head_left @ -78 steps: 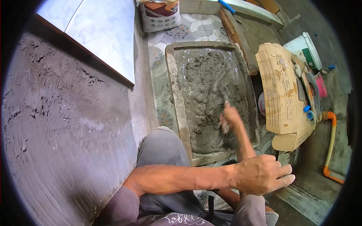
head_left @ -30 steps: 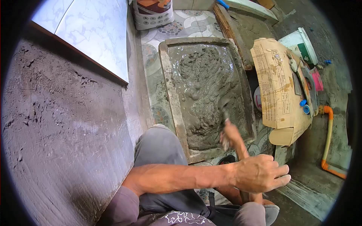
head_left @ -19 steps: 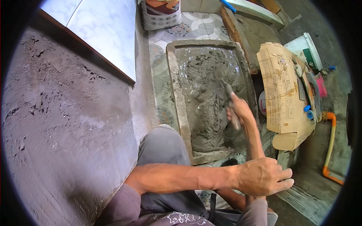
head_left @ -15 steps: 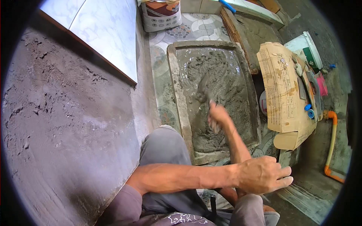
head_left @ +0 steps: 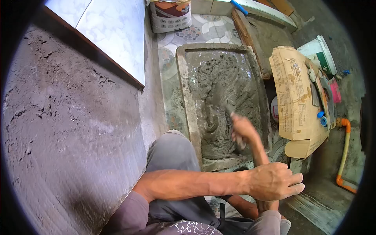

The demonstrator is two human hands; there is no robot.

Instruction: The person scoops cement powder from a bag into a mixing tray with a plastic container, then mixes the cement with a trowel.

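Wet grey mortar [head_left: 225, 78] fills a shallow rectangular mixing trough [head_left: 183, 84] on the tiled floor. My right hand [head_left: 243, 130] is closed around the handle of a trowel [head_left: 231, 111] over the lower middle of the trough. The trowel's blade is blurred and mostly lost in the mortar. Across my lap lies my left forearm, with my left hand [head_left: 274, 182] above my right arm near the knee. Its fingers are loosely curled, and nothing shows in them; the thumb and palm are hidden.
Close on the left is a rough plastered surface [head_left: 74, 117] below white tiles [head_left: 113, 39]. A bag [head_left: 171, 17] stands beyond the trough. To the right are flattened cardboard [head_left: 291, 94] with tools on it, a white bucket [head_left: 318, 51] and an orange-jointed pipe [head_left: 344, 152].
My right hand has moved right and slightly toward me with the trowel, and the mortar shows a fresh hollow to its left. My left hand has stayed in place.
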